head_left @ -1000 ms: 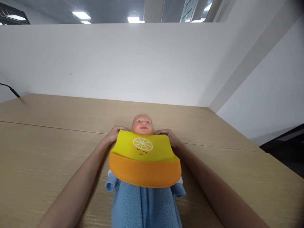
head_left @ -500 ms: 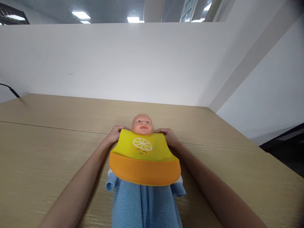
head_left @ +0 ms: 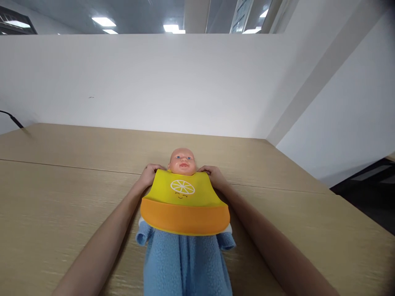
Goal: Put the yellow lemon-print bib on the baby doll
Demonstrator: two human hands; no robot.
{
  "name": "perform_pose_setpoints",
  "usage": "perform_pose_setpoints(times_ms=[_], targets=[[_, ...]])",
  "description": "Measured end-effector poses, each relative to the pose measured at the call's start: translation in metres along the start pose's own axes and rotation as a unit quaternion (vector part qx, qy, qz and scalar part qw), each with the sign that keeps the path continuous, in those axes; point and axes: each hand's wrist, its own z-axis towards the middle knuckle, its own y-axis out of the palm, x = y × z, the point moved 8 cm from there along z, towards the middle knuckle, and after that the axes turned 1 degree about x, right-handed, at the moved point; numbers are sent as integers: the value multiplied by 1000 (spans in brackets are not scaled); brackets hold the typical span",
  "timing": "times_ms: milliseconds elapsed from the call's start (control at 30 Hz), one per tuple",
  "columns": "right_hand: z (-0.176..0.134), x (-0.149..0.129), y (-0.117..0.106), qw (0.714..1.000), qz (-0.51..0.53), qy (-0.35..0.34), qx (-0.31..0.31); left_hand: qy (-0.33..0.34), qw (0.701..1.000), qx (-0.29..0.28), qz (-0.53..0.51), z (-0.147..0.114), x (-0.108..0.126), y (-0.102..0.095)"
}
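Note:
A baby doll [head_left: 182,161] in a fuzzy blue outfit [head_left: 185,263] lies face up, its head toward the wall. Over its chest is a yellow bib [head_left: 166,185] with a white citrus slice, a small smiling face and an orange catch pocket [head_left: 185,218]. My left hand [head_left: 150,173] is closed at the bib's upper left corner beside the doll's neck. At the upper right corner, my right hand [head_left: 213,176] is closed on the bib in the same way. The fingertips of both hands are partly hidden behind the bib and the doll's head.
The doll lies on a wood-toned table [head_left: 77,197] with a seam running across it. Behind stands a white partition [head_left: 154,82]. A black cable [head_left: 14,119] comes in at the far left, and a dark object [head_left: 367,189] lies beyond the table's right edge.
The view has shifted slightly, so most things sit a little further left. The bib's lower edge lies slightly higher in view. Both hands stay at the bib's upper corners.

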Motion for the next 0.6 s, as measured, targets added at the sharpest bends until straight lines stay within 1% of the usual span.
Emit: perform_pose_setpoints(times_ms=[167, 267, 367, 467, 533, 600], targets=[[-2, 0, -2, 1000, -7, -18, 20, -6, 1000, 23, -5, -2, -1, -5], [-7, -2, -3, 999, -17, -13, 43, -17, 999, 35, -15, -9, -1, -8], [-15, -4, -5, 997, -40, -5, 66, -18, 997, 76, -12, -16, -2, -15], [-24, -3, -9, 994, -55, -1, 90, -9, 992, 128, 19, -25, -5, -25], [-31, 1, -15, 991, -63, 13, 121, -3, 989, 143, 29, -32, -6, -29], [-41, 1, -19, 986, -67, 23, 148, -2, 990, 142, 23, -42, -8, -28]])
